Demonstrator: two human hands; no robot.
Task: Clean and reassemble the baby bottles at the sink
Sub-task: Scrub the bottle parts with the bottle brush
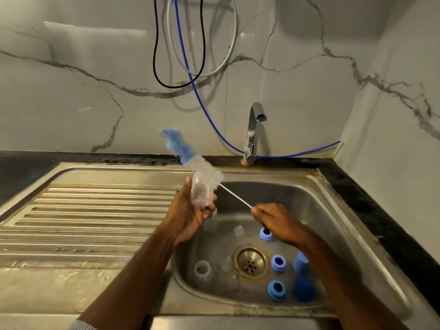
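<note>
Here we hold a clear baby bottle (202, 194) in our left hand (190, 217), fingers and thumb curled round its body, above the left edge of the sink (333, 210). Our right hand (276, 220) grips the thin white handle of the bottle brush (190, 158), fingers closed round the wire. The brush runs up and to the left from that hand, and its white and blue bristles stand out beyond the bottle's upper end, the blue tip blurred against the marble wall (95, 91); whether the brush passes through the bottle or lies just behind it we cannot tell.

Down in the basin, around the brass drain (250, 262), lie the other parts: three blue collar rings (277, 263), two blue caps (302, 277) to the right of them, and several clear bottles and teats (202, 271) on the left side, hard to count. The tap (254, 129) stands behind the basin, with a blue hose (204, 103) running along the wall beside it. The ribbed draining board (95, 215) lies to our left.
</note>
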